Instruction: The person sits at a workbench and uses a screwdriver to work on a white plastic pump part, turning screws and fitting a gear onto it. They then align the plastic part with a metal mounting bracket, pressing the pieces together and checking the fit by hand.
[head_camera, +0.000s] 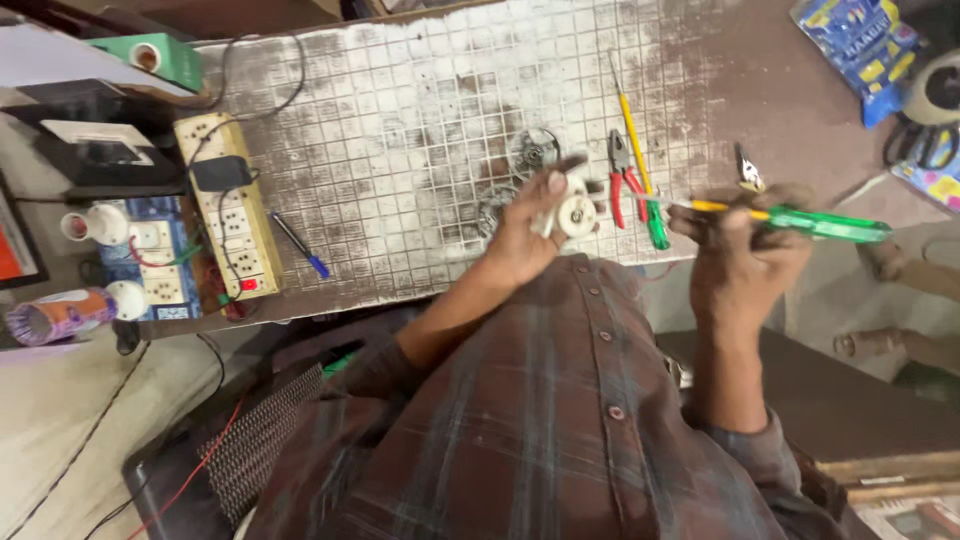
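Small round white plastic part (573, 213), pinched in the left hand (525, 240), could slip if the green-handled screwdriver (800, 221), gripped by the right hand (745, 265), pushed crookedly.

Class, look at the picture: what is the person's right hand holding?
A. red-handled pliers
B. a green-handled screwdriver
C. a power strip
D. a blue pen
B: the right hand grips a green-handled screwdriver, its tip aimed at the small white round part in the left hand; the red-handled pliers lie on the bench.
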